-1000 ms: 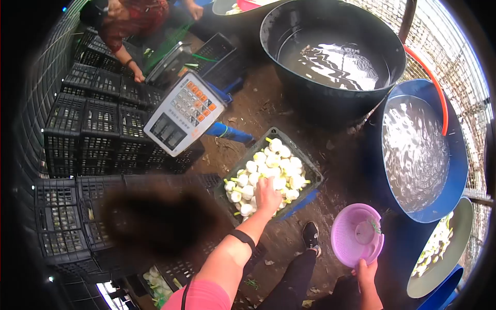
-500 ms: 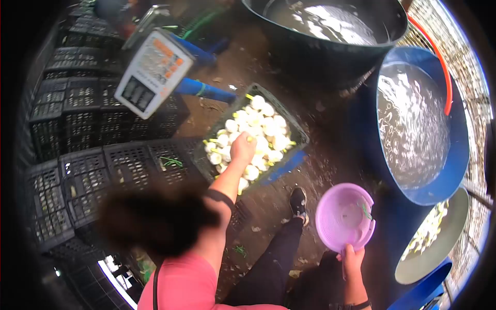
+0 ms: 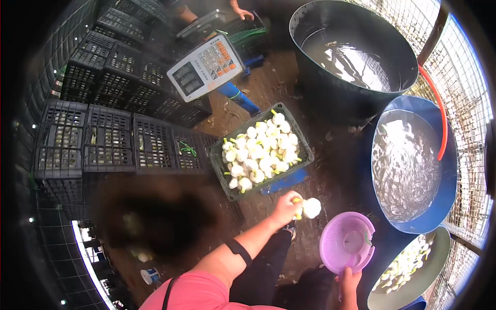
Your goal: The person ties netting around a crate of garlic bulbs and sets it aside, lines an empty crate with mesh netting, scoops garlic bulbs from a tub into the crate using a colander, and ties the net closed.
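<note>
One outstretched left hand, closed on white bulb, one lower right hand, gripping pink colander

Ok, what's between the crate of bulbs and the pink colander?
In the head view, the left hand, holding at least one white bulb, is between them, with floor and a partly hidden shoe below.

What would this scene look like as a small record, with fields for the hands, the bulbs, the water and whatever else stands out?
Left hand: holds a white bulb by its green stem end
Right hand: grips the near edge of a purple colander
More bulbs: heaped in a dark crate
Water: in a black tub and a blue tub
Hose: red, hanging over the blue tub
Scale: beyond the crate
Another person: hand visible past the scale
</note>
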### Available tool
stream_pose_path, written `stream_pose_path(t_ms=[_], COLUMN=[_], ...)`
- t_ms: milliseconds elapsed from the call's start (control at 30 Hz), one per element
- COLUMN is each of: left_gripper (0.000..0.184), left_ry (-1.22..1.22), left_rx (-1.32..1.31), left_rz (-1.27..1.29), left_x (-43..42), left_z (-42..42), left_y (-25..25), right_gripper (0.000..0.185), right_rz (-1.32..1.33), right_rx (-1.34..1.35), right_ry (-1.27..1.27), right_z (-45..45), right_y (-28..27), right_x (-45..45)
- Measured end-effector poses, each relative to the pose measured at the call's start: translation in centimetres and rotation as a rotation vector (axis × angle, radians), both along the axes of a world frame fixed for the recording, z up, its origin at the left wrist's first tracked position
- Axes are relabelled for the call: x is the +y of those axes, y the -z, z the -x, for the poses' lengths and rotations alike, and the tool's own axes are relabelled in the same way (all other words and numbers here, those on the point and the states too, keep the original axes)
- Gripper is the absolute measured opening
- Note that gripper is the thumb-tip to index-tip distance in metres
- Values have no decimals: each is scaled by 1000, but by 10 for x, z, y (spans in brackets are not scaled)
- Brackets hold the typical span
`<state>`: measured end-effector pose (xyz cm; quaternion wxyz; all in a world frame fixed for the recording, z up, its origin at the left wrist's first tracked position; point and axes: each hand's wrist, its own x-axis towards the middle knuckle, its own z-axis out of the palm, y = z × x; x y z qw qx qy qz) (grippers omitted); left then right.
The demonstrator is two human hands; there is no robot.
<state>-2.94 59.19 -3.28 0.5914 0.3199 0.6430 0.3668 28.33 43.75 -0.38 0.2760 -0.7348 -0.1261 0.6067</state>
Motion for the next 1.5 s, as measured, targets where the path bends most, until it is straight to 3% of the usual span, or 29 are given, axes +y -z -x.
stream_pose_path(t_ms=[67,167,200,233,267,333,400,500,533,567,600,633,667,733,767,800,833,900,933,967,1000,1067,1200,1300,1433,1467,1500], left_gripper=[9,8,8,9,9,8,11,21,26,32,46,58,62,57,48,33,21,11,15,30,53,71,84,82,71,75,74], left_ry=[44,122,144,150,160,254,401,441,564,815,950,883,939,835,822,818,736,327,257,33,59,-8,-34,198,103,129,85], left_rx=[-164,-167,-192,-231,-274,-323,-388,-491,-414,-345,-502,-513,-433,-603,-476,-245,89,566,817,836,1035,1212,1191,1266,1110,1152,1021], left_rz=[152,83,65,72,84,23,144,111,-120,-185,-85,-193,-315,-247,-140,11,-197,-292,-332,-191,-167,-69,142,308,310,206,146], left_x=[-11,-26,-29,-36,-38,-46,-55,-82,-100,-108,-108,-131,-123,-89,-60,-44,-32,-4,19,36,53,90,150,171,178,175,170], left_z=[-29,-79,-100,-122,-144,-199,-253,-341,-369,-386,-394,-412,-400,-355,-317,-279,-233,-148,-101,-66,-26,6,37,38,57,69,87], left_y=[-9,-10,-13,-12,-10,1,-3,-19,-2,-4,-11,1,-13,-16,-29,-21,1,29,40,46,57,60,89,113,107,119,139], right_gripper=[37,37,37,34,29,21,26,26,27,25,24,22,21,18,18,18,18,19,19,20,21,23,24,24,26,26,26], right_rz=[-48,-93,26,31,113,112,82,164,232,260,288,274,256,212,217,217,243,269,270,265,263,272,288,281,311,306,287], right_rx=[-33,-43,-131,-212,-207,-234,-180,-324,-318,-303,-290,-278,-289,-305,-309,-304,-306,-295,-296,-324,-352,-389,-453,-451,-487,-472,-418], right_ry=[58,198,278,263,429,560,587,819,826,887,940,954,984,897,875,870,859,855,850,841,832,838,830,837,700,731,736], right_z=[-8,-25,-29,-54,-34,-59,-84,-100,-110,-116,-119,-130,-131,-130,-133,-135,-134,-134,-134,-135,-134,-134,-130,-135,-139,-143,-150], right_y=[-7,-10,-14,20,-41,-32,-32,-40,-41,-38,-28,-20,-19,-26,-23,-23,-22,-23,-21,-18,-15,-10,-14,-14,-16,-14,-14], right_x=[-10,-35,-46,-91,-51,-89,-131,-172,-187,-202,-211,-220,-225,-220,-216,-212,-208,-191,-185,-181,-178,-179,-165,-172,-174,-178,-187])
